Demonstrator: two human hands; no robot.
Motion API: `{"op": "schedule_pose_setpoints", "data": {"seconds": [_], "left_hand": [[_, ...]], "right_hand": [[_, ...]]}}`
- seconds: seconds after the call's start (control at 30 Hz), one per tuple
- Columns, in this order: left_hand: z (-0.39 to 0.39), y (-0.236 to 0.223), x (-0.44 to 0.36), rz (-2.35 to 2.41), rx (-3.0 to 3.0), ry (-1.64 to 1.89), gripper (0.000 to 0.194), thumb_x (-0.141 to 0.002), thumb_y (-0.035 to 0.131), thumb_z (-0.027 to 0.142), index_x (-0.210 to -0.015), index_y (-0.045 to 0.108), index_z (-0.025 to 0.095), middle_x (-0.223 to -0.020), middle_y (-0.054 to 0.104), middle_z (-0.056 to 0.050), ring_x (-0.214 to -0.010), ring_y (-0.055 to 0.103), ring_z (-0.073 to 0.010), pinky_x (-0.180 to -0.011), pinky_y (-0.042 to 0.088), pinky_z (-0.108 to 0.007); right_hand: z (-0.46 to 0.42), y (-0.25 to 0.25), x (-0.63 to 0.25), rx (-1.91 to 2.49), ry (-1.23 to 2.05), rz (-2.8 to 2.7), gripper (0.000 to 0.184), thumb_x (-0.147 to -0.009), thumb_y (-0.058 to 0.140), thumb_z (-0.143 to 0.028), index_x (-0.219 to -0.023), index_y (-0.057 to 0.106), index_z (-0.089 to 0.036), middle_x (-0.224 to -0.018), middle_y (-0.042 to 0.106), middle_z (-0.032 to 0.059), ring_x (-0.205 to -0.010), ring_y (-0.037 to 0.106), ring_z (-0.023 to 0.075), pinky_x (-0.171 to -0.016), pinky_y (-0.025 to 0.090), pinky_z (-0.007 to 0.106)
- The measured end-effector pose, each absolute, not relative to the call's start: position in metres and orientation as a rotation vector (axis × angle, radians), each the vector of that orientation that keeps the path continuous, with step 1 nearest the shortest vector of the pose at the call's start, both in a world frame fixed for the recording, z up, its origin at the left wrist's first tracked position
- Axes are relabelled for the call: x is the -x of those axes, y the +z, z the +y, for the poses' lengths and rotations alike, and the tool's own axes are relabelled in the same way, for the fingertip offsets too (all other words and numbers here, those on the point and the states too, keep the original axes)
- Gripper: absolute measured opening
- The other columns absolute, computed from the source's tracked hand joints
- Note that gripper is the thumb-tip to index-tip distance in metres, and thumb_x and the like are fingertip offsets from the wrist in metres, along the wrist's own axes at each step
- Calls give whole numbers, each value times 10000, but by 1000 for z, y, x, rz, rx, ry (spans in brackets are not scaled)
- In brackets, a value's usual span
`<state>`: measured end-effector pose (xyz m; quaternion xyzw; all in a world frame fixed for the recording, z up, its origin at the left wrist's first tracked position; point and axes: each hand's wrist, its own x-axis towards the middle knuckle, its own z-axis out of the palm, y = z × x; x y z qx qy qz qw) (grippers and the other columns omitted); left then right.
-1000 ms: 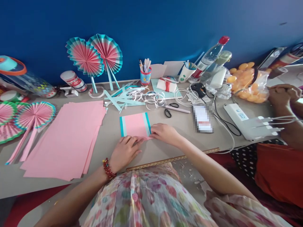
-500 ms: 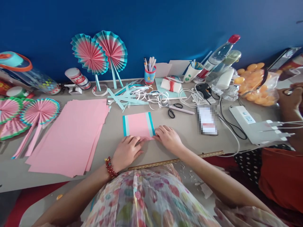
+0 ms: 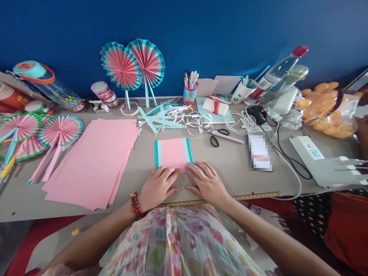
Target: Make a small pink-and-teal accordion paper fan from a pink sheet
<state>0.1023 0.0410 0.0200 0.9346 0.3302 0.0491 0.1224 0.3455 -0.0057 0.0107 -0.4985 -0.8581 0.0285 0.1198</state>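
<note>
A pink sheet of paper with teal and pale blue bands along its left and right sides lies flat in front of me. Its near edge seems folded and is partly hidden under my fingers. My left hand, with a red bead bracelet at the wrist, rests its fingertips on the near left part of that edge. On the near right corner lie the outstretched fingers of my right hand. Both thumbs stick out apart from the fingers, towards each other, on the table side of the paper.
Pink sheets are stacked at left, beside finished paper fans. Behind my paper lie blue paper strips and scissors. A phone and a power strip are at right. Another person's red clothing shows there.
My right hand has shifted inward along the paper's near edge, and its fingers now lie flatter with the thumb showing. The whole view has swung slightly left.
</note>
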Motion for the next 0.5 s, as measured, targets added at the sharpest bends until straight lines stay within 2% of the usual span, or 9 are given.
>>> {"op": "schedule_pose_setpoints", "data": {"seconds": [0.1, 0.2, 0.27, 0.37, 0.5], "left_hand": [[36, 18, -90, 978, -2734, 140, 617, -966, 502, 468, -1481, 399, 144, -1379, 533, -129, -1259, 475, -270, -1075, 394, -418], [30, 14, -76, 943, -2815, 143, 696, -970, 412, 571, -1512, 347, 139, -1514, 430, -141, -1405, 358, -289, -1182, 250, -473], [26, 10, -69, 939, -2856, 145, 777, -957, 326, 653, -1533, 299, 132, -1570, 348, -152, -1463, 281, -291, -1208, 169, -500], [22, 6, -63, 974, -2864, 113, 877, -927, 253, 724, -1546, 253, 102, -1589, 294, -170, -1488, 237, -292, -1215, 134, -496], [22, 6, -62, 954, -2848, 93, 977, -881, 246, 785, -1546, 242, 69, -1590, 280, -177, -1494, 218, -301, -1222, 131, -476]], "right_hand": [[-6, 9, -347, 1476, 101, -2485, 524, -958, 547, -471, -1419, 515, -223, -1433, 552, 56, -1304, 457, 293, -1171, 294, 522], [-7, 9, -349, 1503, 151, -2487, 554, -974, 516, -472, -1471, 451, -238, -1454, 535, 54, -1332, 443, 284, -1188, 274, 520], [-10, 9, -350, 1531, 172, -2507, 608, -981, 497, -474, -1522, 364, -231, -1506, 476, 55, -1388, 385, 289, -1196, 260, 527], [-14, 10, -349, 1574, 186, -2543, 714, -974, 487, -507, -1569, 235, -202, -1562, 388, 63, -1452, 291, 302, -1199, 240, 549], [-15, 11, -348, 1597, 197, -2563, 753, -964, 483, -537, -1577, 201, -204, -1569, 368, 76, -1457, 294, 306, -1195, 232, 561]]}}
